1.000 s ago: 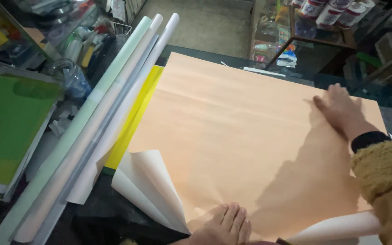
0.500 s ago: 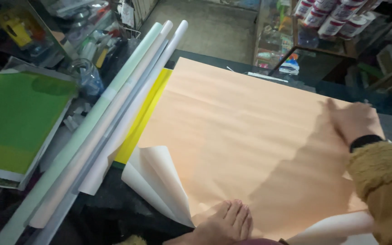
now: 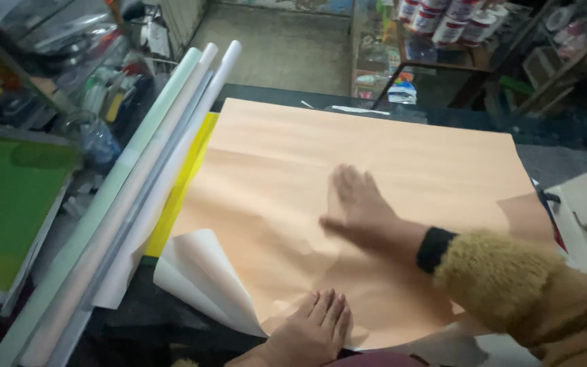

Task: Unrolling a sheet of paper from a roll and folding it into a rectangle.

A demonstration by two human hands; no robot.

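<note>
On the peach sheet [image 3: 375, 156], right hand [image 3: 358, 207] has slid centreward — fingers flat, released; left hand [image 3: 314, 329] stays flat.

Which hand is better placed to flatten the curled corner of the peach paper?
Probably the left hand: it rests flat on the peach paper beside the curled corner. The right hand lies mid-sheet, farther away.

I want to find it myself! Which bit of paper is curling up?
Look at the big peach sheet spread over the dark counter. Go to its near left corner, beside the left hand. That curled corner lifts up, showing a white underside, unlike the straight paper rolls alongside.
</note>
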